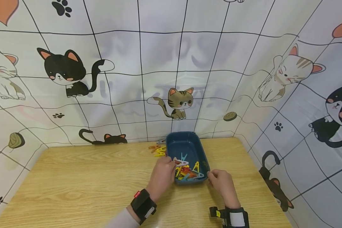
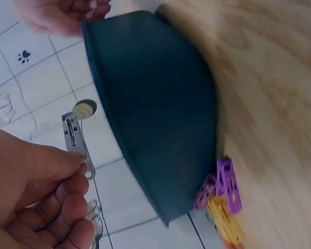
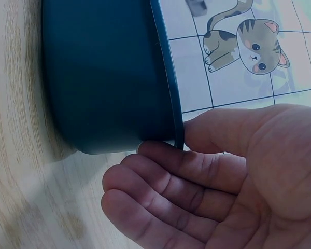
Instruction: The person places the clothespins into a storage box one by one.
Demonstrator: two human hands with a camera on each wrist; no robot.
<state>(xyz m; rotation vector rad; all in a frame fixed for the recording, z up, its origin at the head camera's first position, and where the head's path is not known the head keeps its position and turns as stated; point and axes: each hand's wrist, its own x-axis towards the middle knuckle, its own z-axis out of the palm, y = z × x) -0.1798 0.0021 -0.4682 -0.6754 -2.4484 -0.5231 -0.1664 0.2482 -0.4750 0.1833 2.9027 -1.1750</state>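
Observation:
My left hand point(image 1: 161, 173) pinches a pale grey clothespin point(image 2: 78, 142) between thumb and index finger, above the left side of a dark blue plastic bin point(image 1: 185, 139). The bin's rim is gripped by my right hand point(image 1: 221, 183) at the near right corner, thumb on one side and fingers on the other, as the right wrist view shows. Yellow, red, orange and light blue clothespins point(image 1: 188, 172) lie heaped in the near end of the bin. Outside its far left side, several more clothespins point(image 1: 160, 151) sit on the table; a purple clothespin point(image 2: 227, 187) is among them.
The bin stands on a light wooden table point(image 1: 88, 180), near its back edge. Behind and beside the table hangs a white sheet point(image 1: 122, 91) with black grid lines and printed cats. Each wrist wears a black strap point(image 1: 143, 206).

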